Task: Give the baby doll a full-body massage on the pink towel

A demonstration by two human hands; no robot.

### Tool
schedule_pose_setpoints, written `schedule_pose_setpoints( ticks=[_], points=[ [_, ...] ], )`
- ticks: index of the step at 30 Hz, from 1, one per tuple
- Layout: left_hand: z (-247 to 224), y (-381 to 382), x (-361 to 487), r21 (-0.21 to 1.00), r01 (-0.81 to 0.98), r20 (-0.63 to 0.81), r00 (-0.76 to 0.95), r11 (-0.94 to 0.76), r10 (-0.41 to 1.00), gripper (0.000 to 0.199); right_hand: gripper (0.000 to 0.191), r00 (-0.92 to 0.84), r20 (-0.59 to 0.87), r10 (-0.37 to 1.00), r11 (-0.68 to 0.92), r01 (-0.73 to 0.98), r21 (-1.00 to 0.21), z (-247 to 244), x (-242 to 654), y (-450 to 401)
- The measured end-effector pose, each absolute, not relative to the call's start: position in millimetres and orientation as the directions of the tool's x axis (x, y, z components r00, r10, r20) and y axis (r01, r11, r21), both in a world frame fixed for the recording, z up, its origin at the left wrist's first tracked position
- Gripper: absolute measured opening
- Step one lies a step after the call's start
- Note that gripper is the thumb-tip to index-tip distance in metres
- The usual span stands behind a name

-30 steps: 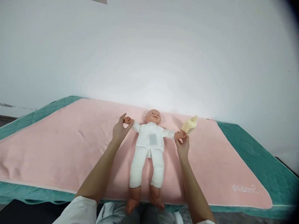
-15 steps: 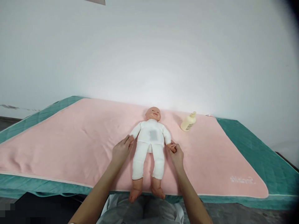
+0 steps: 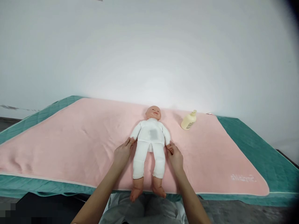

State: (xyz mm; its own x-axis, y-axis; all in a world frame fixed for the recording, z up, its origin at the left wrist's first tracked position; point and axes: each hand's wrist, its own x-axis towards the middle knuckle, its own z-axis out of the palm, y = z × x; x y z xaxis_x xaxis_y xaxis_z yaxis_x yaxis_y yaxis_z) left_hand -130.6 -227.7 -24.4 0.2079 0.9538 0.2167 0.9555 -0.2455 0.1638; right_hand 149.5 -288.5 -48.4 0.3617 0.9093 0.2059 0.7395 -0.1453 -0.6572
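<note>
A baby doll in a white top and white trousers lies on its back on a pink blanket, head toward the wall. Its bare feet reach over the blanket's near edge. My left hand is closed around the doll's hand on the left side. On the other side, my right hand grips the doll's other hand between thumb and fingers. Both doll arms lie slightly out from the body. A pale yellow pump bottle stands tilted-looking on the blanket, right of the doll's head.
Under the blanket is a green quilted mattress, showing at both sides and along the front. A white wall rises right behind it. A black object is below the front edge at the left.
Both doll hands have come slightly inward, toward its body, with my hands still on them. The view has shifted slightly; the doll's body and the bottle stay in place.
</note>
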Motion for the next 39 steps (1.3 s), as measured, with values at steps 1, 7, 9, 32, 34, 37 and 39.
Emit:
schedule_pose_setpoints(
  ticks=[1, 7, 9, 32, 34, 37, 39],
  points=[
    [-25, -228, -130, 0.163, 0.955, 0.221, 0.209, -0.248, 0.952, 0.04, 0.048, 0.354, 0.213, 0.911, -0.133, 0.74, -0.66, -50, 149, -289],
    [-29, -228, -131, 0.201, 0.941, 0.3, 0.205, -0.272, 0.932, 0.039, 0.038, 0.363, 0.203, 0.909, -0.094, 0.654, -0.751, -50, 147, -292],
    [-28, -225, -134, 0.224, 0.932, 0.343, 0.198, -0.285, 0.918, 0.037, 0.036, 0.37, 0.207, 0.906, -0.071, 0.615, -0.785, -47, 148, -292],
    [57, -64, -78, 0.652, 0.742, 0.401, -0.167, -0.153, 0.901, 0.051, 0.02, 0.539, 0.601, 0.59, 0.232, 0.6, -0.766, 13, 185, -116],
    [52, -51, -65, 0.633, 0.757, 0.353, -0.1, -0.159, 0.93, 0.06, 0.011, 0.502, 0.579, 0.642, 0.212, 0.61, -0.763, 4, 183, -104],
    [39, -39, -50, 0.623, 0.759, 0.25, 0.035, -0.188, 0.968, 0.074, 0.025, 0.428, 0.548, 0.719, 0.208, 0.62, -0.757, -10, 175, -97],
    [29, -34, -43, 0.631, 0.749, 0.197, 0.099, -0.204, 0.975, 0.073, 0.044, 0.382, 0.514, 0.768, 0.197, 0.624, -0.757, -20, 172, -95]
  ],
)
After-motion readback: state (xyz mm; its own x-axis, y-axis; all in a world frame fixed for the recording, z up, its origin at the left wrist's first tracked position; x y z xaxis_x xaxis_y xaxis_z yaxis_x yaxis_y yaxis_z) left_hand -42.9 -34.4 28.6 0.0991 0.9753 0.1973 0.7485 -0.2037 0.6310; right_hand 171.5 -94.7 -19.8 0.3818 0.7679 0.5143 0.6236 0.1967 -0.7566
